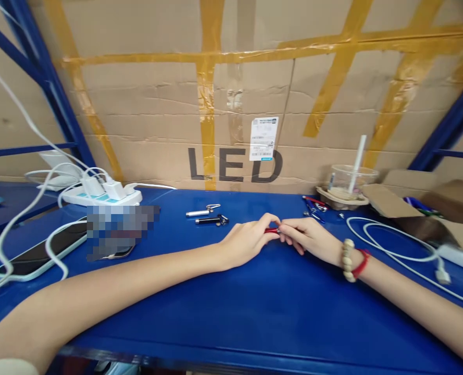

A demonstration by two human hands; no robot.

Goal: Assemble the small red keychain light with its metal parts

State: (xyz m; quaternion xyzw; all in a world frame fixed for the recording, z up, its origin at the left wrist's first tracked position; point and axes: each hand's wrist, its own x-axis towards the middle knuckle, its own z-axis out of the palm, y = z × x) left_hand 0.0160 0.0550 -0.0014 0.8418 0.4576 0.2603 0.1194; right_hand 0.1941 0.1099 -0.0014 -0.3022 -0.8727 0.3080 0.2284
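- The left hand (247, 240) and the right hand (307, 237) met over the blue worktop (255, 307), both closed in a grip on a small red tube (271, 230).
- The red tube was between the fingertips, just above the worktop.
- A white tube (197, 213) and a black tube (208, 221) lay near, behind the hands.
- A plastic cup (346, 182) stood at the right.

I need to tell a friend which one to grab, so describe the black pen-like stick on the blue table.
Start at the big cardboard wall printed LED. On the blue table just below the letter L lie two small sticks with metal clips. The black stick is the nearer one; its neighbour, the white stick, lies just behind it.
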